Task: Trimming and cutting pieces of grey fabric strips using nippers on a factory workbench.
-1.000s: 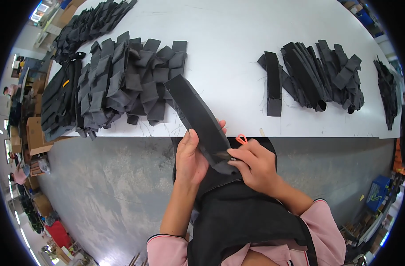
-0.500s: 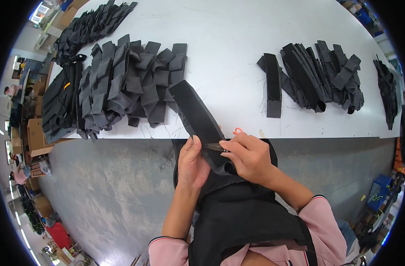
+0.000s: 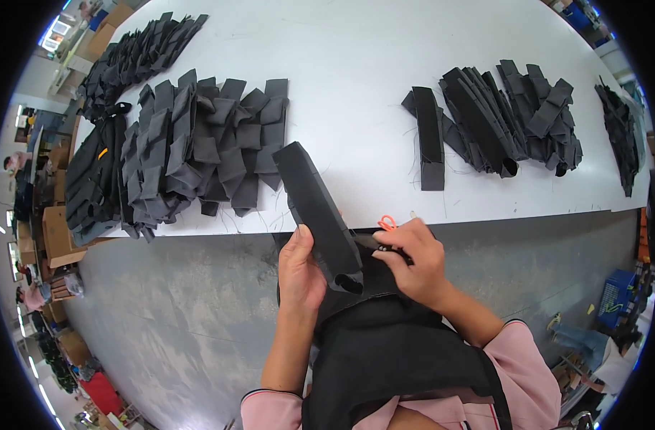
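Note:
My left hand (image 3: 302, 271) grips a long black fabric tube (image 3: 317, 215) by its left edge, the thumb lying on top. The tube slants over the table's front edge, its open lower end toward my lap. In my closed right hand (image 3: 418, 259) are dark thread snips (image 3: 370, 244), blades pointing left close to the tube's right edge. An orange-red loop (image 3: 387, 223) shows just above this hand. Whether the blades touch the fabric I cannot tell.
Overlapping dark grey fabric pieces (image 3: 191, 140) cover the white table's (image 3: 356, 86) left side, beside a black bag-like item (image 3: 94, 172). Right of centre lie one black strip (image 3: 429, 136) and several bundled pieces (image 3: 478, 122). Another dark bundle (image 3: 618, 136) rests at the far right.
My right hand has drawn the snips off the tube's face, rightward to beside its edge. The tube has turned slightly more upright, and its open lower end now shows.

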A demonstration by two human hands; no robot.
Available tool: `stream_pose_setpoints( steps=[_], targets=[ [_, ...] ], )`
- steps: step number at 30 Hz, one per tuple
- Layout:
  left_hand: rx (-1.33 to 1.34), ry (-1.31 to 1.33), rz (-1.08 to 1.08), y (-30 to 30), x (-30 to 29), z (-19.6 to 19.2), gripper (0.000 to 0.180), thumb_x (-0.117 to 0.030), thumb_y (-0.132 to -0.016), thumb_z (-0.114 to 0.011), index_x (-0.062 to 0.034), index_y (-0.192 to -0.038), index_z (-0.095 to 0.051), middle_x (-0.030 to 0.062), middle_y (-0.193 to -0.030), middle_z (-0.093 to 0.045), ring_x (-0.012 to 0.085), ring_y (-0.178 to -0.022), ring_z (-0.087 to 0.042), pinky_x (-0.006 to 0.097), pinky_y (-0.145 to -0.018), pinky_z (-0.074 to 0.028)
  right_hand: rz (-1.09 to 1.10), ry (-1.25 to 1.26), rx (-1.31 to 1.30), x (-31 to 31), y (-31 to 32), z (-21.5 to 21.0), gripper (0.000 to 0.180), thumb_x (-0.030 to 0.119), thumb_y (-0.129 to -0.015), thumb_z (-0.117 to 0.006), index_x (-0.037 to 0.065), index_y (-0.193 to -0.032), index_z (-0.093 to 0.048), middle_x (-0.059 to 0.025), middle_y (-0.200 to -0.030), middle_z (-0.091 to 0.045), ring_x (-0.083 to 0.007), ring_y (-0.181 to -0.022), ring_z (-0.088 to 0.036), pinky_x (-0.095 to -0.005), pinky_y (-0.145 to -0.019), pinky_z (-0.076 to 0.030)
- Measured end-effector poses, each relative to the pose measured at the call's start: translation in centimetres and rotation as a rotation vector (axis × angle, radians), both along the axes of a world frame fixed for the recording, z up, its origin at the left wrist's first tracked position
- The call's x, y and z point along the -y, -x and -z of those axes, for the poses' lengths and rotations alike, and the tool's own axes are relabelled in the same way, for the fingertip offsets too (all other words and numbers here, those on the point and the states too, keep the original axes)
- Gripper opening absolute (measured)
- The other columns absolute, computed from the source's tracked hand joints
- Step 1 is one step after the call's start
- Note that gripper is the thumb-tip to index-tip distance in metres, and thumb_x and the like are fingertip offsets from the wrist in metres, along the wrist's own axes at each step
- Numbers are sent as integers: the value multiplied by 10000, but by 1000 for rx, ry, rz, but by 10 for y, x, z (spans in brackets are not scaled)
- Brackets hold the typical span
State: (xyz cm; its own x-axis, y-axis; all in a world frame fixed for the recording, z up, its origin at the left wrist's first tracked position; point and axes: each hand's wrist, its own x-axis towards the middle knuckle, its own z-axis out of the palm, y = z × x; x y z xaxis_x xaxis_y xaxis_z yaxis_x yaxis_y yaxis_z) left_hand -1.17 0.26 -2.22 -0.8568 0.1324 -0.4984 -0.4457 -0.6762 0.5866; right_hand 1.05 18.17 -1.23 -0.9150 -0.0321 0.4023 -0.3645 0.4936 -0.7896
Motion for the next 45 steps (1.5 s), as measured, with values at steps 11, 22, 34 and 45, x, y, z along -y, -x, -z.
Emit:
stream_pose_setpoints(
  steps=[11,22,34,45],
  targets=[
    [47,-87,8,0,0,-3,360,-239,-963,-484,36,-1193,-510,140,-1141,-599,221,-940,-624,352,-819,-549,-73,214,268,-6,0,-2,276,-15,-689,-729,43,-944,-640,-53,-802,-504,-127,-615,-481,-250,-587,-419],
    [23,168,-10,-6,1,4,309,-204,-966,-479,51,-1121,-559,175,-1093,-629,234,-940,-644,341,-804,-557,-15,-40,104,-3,-6,3,284,-26,-675,-734,34,-940,-650,-93,-779,-551,-197,-635,-541,-276,-601,-461],
    [-7,131,70,-4,9,2,333,-261,-980,-395,14,-944,-579,166,-1024,-623,290,-1035,-589,388,-890,-480,-51,163,185,4,3,-16,257,-23,-696,-712,33,-935,-635,-76,-770,-510,-180,-629,-522,-271,-558,-428],
    [-93,-716,91,-14,-8,39,284,-297,-924,-475,-117,-705,-484,113,-1041,-547,263,-1117,-497,405,-1087,-317,-263,141,86,44,-4,7,322,-56,-662,-735,31,-949,-617,-70,-853,-558,-189,-736,-581,-282,-642,-477]
  ],
)
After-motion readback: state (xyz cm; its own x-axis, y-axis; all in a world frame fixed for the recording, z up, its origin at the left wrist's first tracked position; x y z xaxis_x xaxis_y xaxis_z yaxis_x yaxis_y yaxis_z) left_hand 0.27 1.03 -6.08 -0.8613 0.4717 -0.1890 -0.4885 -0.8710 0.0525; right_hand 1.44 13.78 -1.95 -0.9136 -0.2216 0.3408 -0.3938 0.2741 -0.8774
